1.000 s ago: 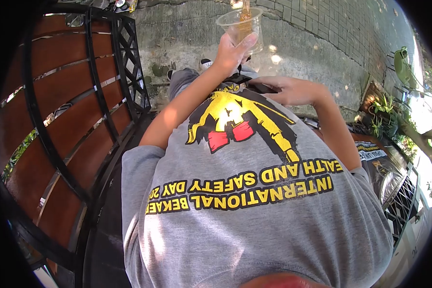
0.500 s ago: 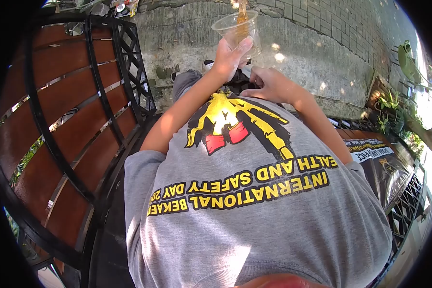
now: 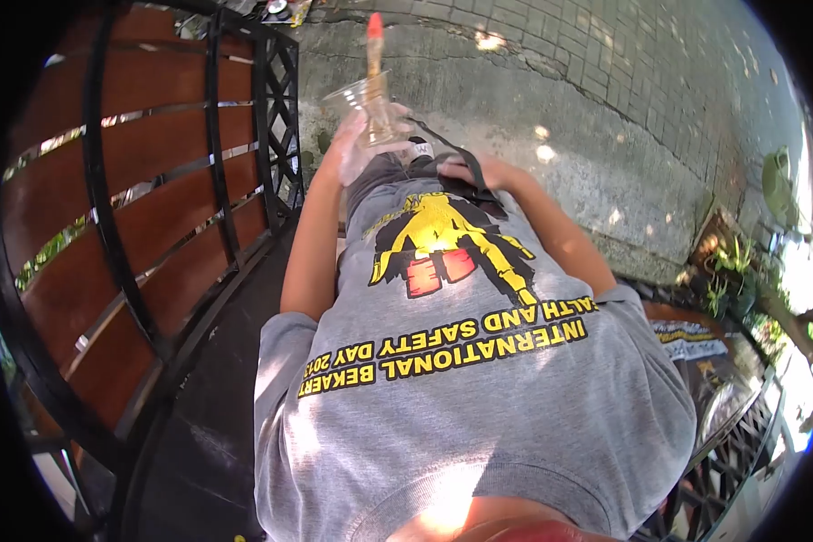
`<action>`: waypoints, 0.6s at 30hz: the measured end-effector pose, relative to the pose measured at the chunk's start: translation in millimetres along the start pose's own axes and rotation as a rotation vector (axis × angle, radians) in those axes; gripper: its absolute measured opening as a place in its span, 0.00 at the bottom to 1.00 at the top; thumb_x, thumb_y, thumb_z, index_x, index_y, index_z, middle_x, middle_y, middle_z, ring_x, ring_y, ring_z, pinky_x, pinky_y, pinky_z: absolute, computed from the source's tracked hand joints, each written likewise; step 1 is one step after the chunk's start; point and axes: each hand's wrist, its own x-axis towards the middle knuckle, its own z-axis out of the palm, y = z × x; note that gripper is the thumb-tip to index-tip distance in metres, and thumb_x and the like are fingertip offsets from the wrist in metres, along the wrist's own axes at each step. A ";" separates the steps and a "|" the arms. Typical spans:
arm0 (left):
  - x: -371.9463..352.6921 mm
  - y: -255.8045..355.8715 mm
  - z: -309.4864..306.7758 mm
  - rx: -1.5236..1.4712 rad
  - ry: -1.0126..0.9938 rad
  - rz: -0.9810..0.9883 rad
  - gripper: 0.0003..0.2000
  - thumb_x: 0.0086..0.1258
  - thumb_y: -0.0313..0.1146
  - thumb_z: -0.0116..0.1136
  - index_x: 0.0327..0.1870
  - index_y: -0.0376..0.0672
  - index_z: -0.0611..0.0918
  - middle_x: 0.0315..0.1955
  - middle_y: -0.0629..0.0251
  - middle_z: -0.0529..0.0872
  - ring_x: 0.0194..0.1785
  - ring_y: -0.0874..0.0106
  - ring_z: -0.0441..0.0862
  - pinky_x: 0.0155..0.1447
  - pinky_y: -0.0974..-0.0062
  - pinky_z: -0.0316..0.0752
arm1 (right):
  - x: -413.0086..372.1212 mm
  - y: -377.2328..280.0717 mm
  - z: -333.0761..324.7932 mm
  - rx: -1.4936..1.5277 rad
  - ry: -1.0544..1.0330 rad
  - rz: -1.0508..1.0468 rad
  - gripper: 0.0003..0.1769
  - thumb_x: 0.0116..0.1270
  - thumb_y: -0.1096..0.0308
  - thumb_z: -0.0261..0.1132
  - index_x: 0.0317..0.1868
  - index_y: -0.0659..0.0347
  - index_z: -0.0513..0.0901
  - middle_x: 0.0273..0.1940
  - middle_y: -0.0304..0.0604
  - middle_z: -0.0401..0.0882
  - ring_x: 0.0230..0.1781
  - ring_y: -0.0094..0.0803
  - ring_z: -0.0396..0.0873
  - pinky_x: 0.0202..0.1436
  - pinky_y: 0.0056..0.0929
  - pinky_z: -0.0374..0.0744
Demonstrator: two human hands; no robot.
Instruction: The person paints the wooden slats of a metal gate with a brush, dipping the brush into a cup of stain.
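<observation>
**Head view: cup in left hand, seated on bench**

Count: 1 cup [image 3: 363,113], clear plastic. 1 straw [image 3: 373,63], pale with a red tip. 2 hands, both the person's own. 1 black strap [image 3: 443,144]. 1 bench [image 3: 154,235], brown slats in a black metal frame. 1 grey shirt [image 3: 479,397] with yellow print, filling the lower middle of the view.

Cup position: held out past the knees, above the pavement [image 3: 560,117], just right of the bench's lattice armrest. Rim tipped a little to the left. Straw stands in the cup, near upright, red tip topmost and well clear of the rim.

Left hand [image 3: 348,154]: arm stretched forward along the left side of the body, elbow only slightly bent, forearm bare. Fingers wrapped round the lower wall of the cup, closed firmly on it. Hand partly washed out by sun, so single fingers hard to separate.

Right hand [image 3: 474,170]: arm bent, forearm running forward and inward to the lap. Hand lies palm down on dark cloth, at the strap and touching it. Cannot tell whether the fingers close on the strap or merely rest there.

Hands near each other but apart, cup to the left of the strap.

Surroundings: brick paving beyond the concrete, plants [image 3: 727,271] at the right edge.
</observation>
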 end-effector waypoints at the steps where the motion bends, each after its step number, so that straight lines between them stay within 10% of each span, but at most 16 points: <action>1: -12.3 -0.3 -12.1 -0.014 0.081 0.081 0.35 0.76 0.64 0.58 0.69 0.43 0.76 0.66 0.53 0.79 0.64 0.59 0.82 0.70 0.38 0.76 | 7.0 9.6 8.3 -0.036 0.098 -0.221 0.26 0.80 0.46 0.62 0.45 0.64 0.88 0.38 0.57 0.87 0.39 0.45 0.84 0.49 0.42 0.80; 8: -85.2 -7.2 -29.7 -0.048 0.620 0.383 0.32 0.78 0.64 0.56 0.69 0.46 0.78 0.64 0.56 0.83 0.63 0.61 0.82 0.69 0.46 0.76 | -17.6 -48.7 -13.9 -0.215 0.099 -0.062 0.28 0.76 0.47 0.67 0.35 0.69 0.85 0.27 0.62 0.80 0.25 0.54 0.74 0.36 0.45 0.76; 18: -123.1 -27.7 -28.3 -0.134 0.848 0.481 0.30 0.80 0.53 0.63 0.74 0.45 0.74 0.60 0.65 0.82 0.63 0.67 0.81 0.63 0.56 0.80 | 11.3 5.9 -32.0 -0.126 -0.035 -0.117 0.34 0.77 0.50 0.69 0.21 0.69 0.73 0.17 0.47 0.64 0.22 0.32 0.59 0.28 0.43 0.63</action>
